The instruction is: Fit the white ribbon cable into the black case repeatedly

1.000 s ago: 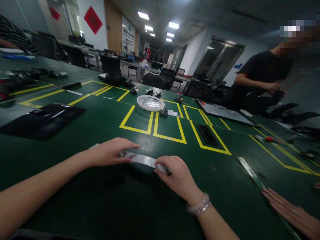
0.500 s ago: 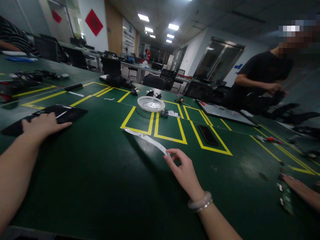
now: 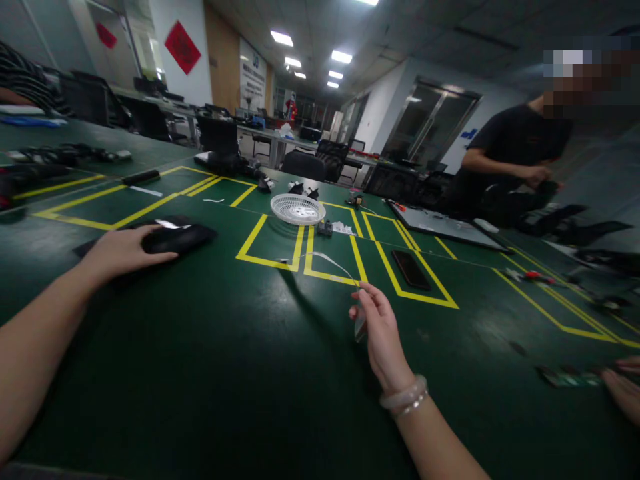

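Observation:
My left hand [image 3: 123, 252] is on a black, glossy, flat piece that looks like a plastic bag [image 3: 193, 240], its fingers over the top and the thumb along the near side. In front of me, my right hand [image 3: 383, 333] pinches a thin white paper strip [image 3: 327, 259] between thumb and fingertips. The strip arches away from the fingers toward the yellow-taped squares, its far end over the tape. A short, translucent part of it hangs below the fingers. Beyond it stands a round white plastic basket [image 3: 299, 210], with a small grey part [image 3: 325, 229] beside it.
A black phone [image 3: 411, 269] lies inside a taped rectangle on the green table [image 3: 240, 393]. At the right edge, another person's hand [image 3: 623, 393] touches a green circuit board [image 3: 570, 377]. Farther back are a grey panel [image 3: 445, 227], a standing person [image 3: 520, 147] and cable bundles [image 3: 70, 155].
My left hand has moved right with the black bag, which now looks bunched. My right hand has shifted slightly right, turning the strip. The other person's board has turned.

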### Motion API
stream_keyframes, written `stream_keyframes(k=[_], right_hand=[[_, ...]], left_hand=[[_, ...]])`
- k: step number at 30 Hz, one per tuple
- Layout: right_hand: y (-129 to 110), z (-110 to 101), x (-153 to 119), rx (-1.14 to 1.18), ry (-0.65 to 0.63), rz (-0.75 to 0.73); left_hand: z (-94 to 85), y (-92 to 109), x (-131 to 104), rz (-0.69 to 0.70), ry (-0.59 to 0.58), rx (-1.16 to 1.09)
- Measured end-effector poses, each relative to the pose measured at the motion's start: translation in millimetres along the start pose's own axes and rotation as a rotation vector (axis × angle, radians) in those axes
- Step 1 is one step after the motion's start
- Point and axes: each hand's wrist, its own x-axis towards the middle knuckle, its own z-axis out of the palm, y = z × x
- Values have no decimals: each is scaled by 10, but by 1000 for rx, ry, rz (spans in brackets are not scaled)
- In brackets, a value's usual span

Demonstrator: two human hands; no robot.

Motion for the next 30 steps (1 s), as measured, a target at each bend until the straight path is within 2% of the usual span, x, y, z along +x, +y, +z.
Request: stream_keyframes(k=[1, 4, 7, 9, 12, 15, 20, 24, 26, 28, 30], right_hand=[[2, -4, 5, 14, 16, -2], [3, -15, 22, 53, 60, -14], [1, -22, 32, 73, 82, -22], [3, -23, 28, 63, 71, -34], [13, -18, 6, 32, 22, -87], [25, -5, -28, -25, -63, -160], [20, 24, -89, -142, -262, -199], [-4, 45, -154, -371, -499, -242], [-23, 53, -191, -565, -627, -299], [-43, 58, -220, -750, -730, -362], [-61, 57, -234, -883, -799, -433]], left_hand=[[-13, 198, 8, 51, -37, 4], [-22, 853, -38, 360, -103, -74], [4, 1458, -202, 586, -177, -161], [21, 1773, -348, 694, -218, -211], [52, 2087, -541, 800, -234, -271], [118, 2230, -648, 854, -210, -299], [214, 2270, -696, 933, -89, -255], [163, 2273, -740, 1128, 185, -221], [138, 2269, -751, 1146, 295, -198], [140, 2258, -742, 1123, 280, -174], [165, 2246, -718, 1117, 191, -169]])
